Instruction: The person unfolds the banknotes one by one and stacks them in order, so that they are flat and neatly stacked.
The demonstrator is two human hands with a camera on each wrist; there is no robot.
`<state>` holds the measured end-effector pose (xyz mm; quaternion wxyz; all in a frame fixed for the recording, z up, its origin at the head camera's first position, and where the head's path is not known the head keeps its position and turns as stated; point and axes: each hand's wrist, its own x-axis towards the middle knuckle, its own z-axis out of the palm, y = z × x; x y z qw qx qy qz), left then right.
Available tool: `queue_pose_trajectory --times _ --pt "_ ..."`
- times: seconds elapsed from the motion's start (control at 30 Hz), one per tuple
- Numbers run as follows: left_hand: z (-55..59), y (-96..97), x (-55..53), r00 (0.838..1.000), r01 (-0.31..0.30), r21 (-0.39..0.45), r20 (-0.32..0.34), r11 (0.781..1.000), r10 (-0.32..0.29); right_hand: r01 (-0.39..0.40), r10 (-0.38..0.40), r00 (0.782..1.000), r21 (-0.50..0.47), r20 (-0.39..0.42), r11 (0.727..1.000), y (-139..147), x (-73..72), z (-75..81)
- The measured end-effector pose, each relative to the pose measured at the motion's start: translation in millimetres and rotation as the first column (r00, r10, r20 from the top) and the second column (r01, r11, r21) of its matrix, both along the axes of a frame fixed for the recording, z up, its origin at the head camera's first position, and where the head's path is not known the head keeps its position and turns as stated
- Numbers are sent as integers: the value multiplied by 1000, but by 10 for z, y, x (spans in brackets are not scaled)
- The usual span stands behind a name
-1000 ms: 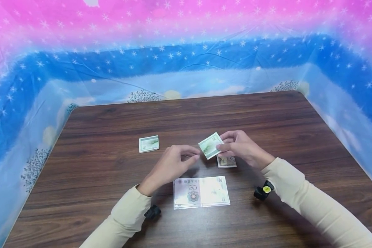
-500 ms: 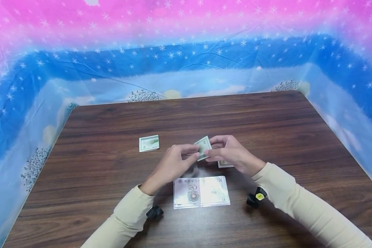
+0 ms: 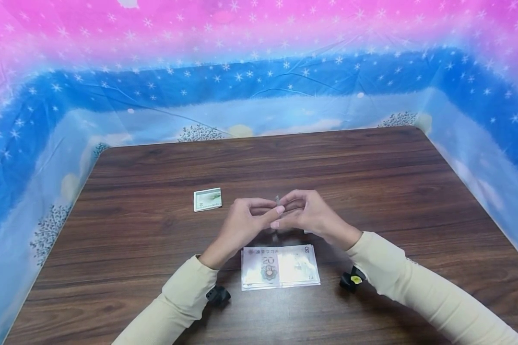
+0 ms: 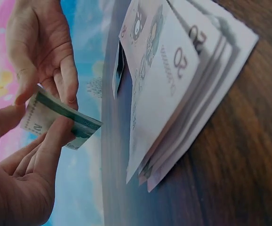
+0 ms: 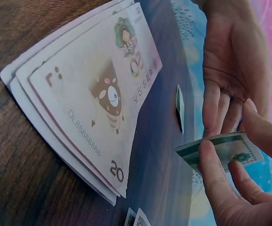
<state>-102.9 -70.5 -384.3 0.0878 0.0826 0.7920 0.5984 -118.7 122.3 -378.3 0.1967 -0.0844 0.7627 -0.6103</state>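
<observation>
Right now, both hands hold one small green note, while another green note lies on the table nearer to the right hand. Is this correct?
Not quite: the other green note lies on the table nearer to the left hand, as the head view shows. The rest is right.

R hand [image 3: 312,214] nearer L hand [image 3: 245,224], note [image 3: 277,199] edge-on

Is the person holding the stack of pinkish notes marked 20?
No, that stack lies on the dark table while the left hand and right hand hold a green note.
</observation>
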Motion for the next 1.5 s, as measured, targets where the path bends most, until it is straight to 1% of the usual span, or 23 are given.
queue_pose_trajectory --times 0.07,0.13,0.2,0.3,0.37,0.43,0.53,0.63,0.73,0.83,1.0,1.17,1.27,1.4,1.5 --pt "-5 -8 -5 1000 -15 1 6 1000 15 -6 6 1000 -5 -9 1000 -12 9 5" --pt "-6 -15 -6 999 -16 32 30 999 16 -7 7 1000 -9 -11 1000 -20 15 12" --pt "-10 -19 -8 998 -10 79 70 997 5 -4 4 1000 -11 -6 1000 -23 16 17" --pt "-13 -25 -5 993 10 156 112 988 -28 2 -2 1000 2 -1 1000 -17 15 18" --pt "-11 -29 0 990 20 179 131 984 -44 5 -5 1000 6 11 1000 -6 17 21" --pt "-7 -35 9 989 33 187 135 982 -59 7 -6 999 -11 46 1000 10 20 25" --pt "3 -49 26 990 40 172 124 984 -62 13 -7 995 -54 104 998 43 22 35" --pt "22 -75 50 993 28 160 112 987 -47 24 -12 989 -79 145 997 77 20 45" --pt "48 -109 79 993 -4 143 121 990 -14 28 -18 990 -67 143 997 114 27 54" --pt "57 -149 110 990 -25 144 138 989 5 31 -23 990 -58 137 998 155 40 54" --pt "53 -215 153 990 -24 151 140 988 3 23 -18 993 -45 116 999 229 59 37" --pt "62 -266 182 992 5 85 126 996 -16 17 -16 994 -9 112 1000 306 77 30" --pt "57 -296 198 993 29 34 113 999 -33 -4 3 993 4 118 1000 341 87 18" --pt "25 -344 210 993 81 -11 87 997 -79 -39 37 990 12 134 999 373 105 6" --pt "3 -381 218 989 126 -34 87 991 -122 -68 61 989 44 132 997 386 128 5"
